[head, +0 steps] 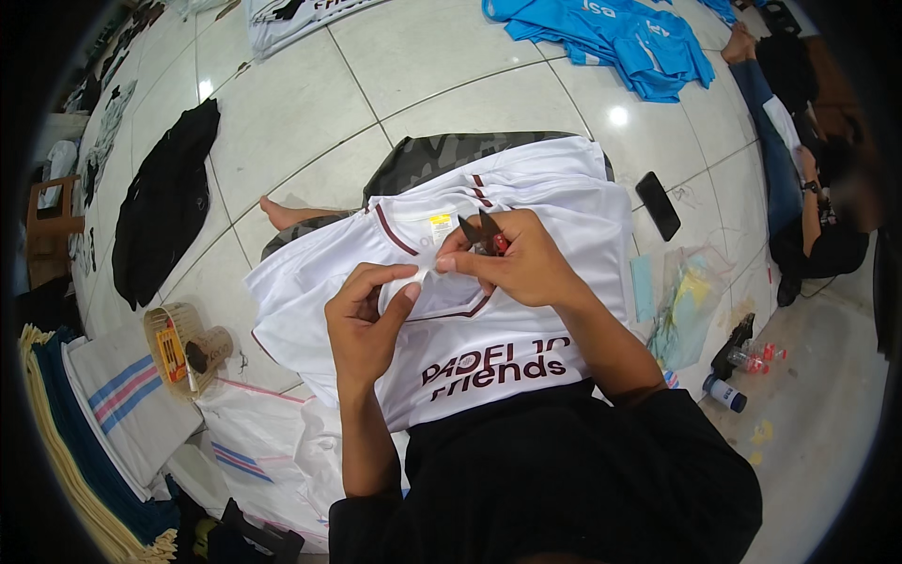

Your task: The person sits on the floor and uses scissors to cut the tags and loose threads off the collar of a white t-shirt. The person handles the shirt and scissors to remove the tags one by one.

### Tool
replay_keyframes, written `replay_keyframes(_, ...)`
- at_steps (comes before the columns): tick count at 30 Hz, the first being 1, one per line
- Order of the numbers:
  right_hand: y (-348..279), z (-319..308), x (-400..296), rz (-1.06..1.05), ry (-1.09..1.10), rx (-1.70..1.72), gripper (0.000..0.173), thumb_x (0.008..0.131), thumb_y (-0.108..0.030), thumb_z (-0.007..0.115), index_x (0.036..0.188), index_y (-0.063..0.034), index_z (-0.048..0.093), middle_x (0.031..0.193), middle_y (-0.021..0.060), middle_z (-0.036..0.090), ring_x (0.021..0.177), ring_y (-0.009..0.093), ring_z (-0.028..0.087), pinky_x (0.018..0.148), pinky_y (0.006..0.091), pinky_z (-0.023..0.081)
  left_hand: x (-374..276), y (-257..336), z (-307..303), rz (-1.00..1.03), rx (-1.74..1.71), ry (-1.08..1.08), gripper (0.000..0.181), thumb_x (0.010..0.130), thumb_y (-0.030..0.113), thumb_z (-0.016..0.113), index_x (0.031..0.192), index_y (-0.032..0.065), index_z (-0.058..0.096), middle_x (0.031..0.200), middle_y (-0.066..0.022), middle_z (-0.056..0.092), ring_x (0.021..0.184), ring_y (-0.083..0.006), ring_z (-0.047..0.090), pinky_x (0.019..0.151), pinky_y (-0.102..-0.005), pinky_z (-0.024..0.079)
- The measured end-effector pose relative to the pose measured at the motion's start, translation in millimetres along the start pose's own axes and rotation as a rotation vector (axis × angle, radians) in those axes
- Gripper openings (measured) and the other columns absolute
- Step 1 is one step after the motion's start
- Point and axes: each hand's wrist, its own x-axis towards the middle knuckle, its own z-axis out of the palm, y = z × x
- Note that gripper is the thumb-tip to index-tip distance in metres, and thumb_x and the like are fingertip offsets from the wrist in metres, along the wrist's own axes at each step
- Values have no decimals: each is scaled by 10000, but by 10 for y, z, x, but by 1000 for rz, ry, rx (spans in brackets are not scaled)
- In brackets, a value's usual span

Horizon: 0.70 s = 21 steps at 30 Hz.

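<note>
A white jersey (451,338) with dark maroon trim and printed lettering lies spread over my lap. At its neckline, my left hand (370,310) pinches a bit of the white fabric between thumb and fingers. Close beside it, my right hand (532,261) holds a pair of thread snips (486,236) with dark blades and a red part, blades apart and pointing away from me. The thumb and a finger of that hand also meet at the pinched fabric. Inside the collar shows a yellow-and-white label (441,224). The handles of the snips are mostly hidden in my palm.
A black phone (658,206) and clear plastic bags (687,303) lie on the right. Blue jerseys (627,42) sit ahead, black cloth (169,201) to the left. A plastic basket (169,345) stands near woven sacks (268,444). Another person (810,190) sits at far right.
</note>
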Motion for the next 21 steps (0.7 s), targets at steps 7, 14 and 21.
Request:
replay_keyframes(7, -103, 29, -71, 19, -29, 181, 142, 1012, -168, 710, 1034, -36, 661, 802, -17, 636, 552, 19, 483, 484, 227, 419, 52, -126, 109, 139, 219, 140, 107, 970, -15, 709, 1075, -6, 722, 1017, -85, 665, 976, -144, 608, 841, -261, 474)
replay_keyframes(14, -271, -25, -35, -27, 123, 280, 150, 1026, -173, 688, 1057, -33, 644, 828, 14, 657, 535, 34, 525, 470, 218, 398, 20, -80, 28, 109, 315, 106, 121, 977, 23, 709, 1098, 26, 712, 1009, -65, 665, 785, -103, 593, 670, -236, 458)
replay_keyframes(21, -378, 36, -38, -155, 81, 36, 256, 1012, -190, 705, 1182, -3, 666, 827, 23, 660, 614, 65, 504, 558, 244, 408, 104, 28, 161, 382, 489, 108, 125, 933, 21, 751, 1055, 31, 728, 830, -44, 711, 654, -66, 555, 567, -232, 411)
